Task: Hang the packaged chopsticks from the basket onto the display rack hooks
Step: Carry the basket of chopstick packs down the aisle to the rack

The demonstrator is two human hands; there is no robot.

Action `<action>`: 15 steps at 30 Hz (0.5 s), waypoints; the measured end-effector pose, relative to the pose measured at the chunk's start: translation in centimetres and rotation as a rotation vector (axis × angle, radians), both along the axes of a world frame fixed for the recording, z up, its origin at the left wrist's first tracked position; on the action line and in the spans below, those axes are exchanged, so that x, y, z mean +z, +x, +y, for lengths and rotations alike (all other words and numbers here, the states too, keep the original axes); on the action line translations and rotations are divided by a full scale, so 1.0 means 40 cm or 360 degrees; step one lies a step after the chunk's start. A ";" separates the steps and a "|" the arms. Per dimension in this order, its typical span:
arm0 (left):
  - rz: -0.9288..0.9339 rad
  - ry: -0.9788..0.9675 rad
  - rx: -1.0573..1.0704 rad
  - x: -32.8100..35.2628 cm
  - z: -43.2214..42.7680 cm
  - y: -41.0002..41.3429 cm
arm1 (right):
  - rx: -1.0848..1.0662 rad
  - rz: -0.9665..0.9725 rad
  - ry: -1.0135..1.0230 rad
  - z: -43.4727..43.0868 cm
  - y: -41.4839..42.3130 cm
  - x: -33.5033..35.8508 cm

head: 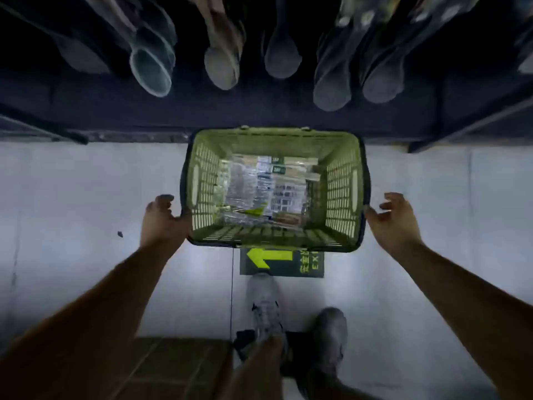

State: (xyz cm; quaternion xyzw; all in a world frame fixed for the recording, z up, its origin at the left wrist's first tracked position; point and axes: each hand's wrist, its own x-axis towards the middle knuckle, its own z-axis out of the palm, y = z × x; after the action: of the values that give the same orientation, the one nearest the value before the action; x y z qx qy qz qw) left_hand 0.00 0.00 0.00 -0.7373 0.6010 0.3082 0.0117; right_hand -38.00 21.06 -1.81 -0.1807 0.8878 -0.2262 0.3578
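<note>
Okay, looking straight down: green plastic basket point(341, 194) sits on the pale floor point(86, 197), right up against the dark base of the display rack point(259, 114). Basket's long axis runs left-right across the view, open top facing up.

Chopstick packs point(268, 189) lie flat at the bottom of the basket, clear wrap w/ printed labels. As far as the blur allows, their long axis runs from the person twd the rack, crosswise to the basket's length, w/ the green-and-white label ends pointing at the rack. Exact count can't be told.

Left hand point(161, 220) is at the basket's near-left corner, thumb side touching the rim, fingers loosely curled above it and not wrapped round anything. Right hand point(393, 223) is just beside the right rim, fingers relaxed and half-curled, holding nothing; thumb tip is at the rim, but whether it touches can't be told. Both forearms reach in from the bottom corners.

Above the basket, spoons and ladles point(282, 59) hang in packs from the rack, bowls down, blurred. Just under the basket's near edge is a dark floor sign point(281, 262) w/ a yellow arrow and EXIT lettering. Two grey shoes point(264, 301) stand behind the sign.
</note>
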 end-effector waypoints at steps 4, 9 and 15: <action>-0.0092 0.0004 -0.0055 -0.171 -0.029 0.002 | -0.0081 0.0094 0.0008 -0.020 0.005 -0.157; 0.0031 -0.0103 0.0206 -0.279 -0.060 -0.008 | -0.0159 0.0112 -0.0140 -0.035 0.013 -0.256; 0.0220 -0.0008 0.0305 -0.280 -0.071 0.005 | -0.0343 0.0096 -0.0153 -0.052 0.011 -0.260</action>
State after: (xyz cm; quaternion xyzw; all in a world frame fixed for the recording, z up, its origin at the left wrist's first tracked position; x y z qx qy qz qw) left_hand 0.20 -2.85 -11.20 -0.7684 0.5280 0.3564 -0.0611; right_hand -37.56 18.96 -12.20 -0.1080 0.9005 -0.3001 0.2956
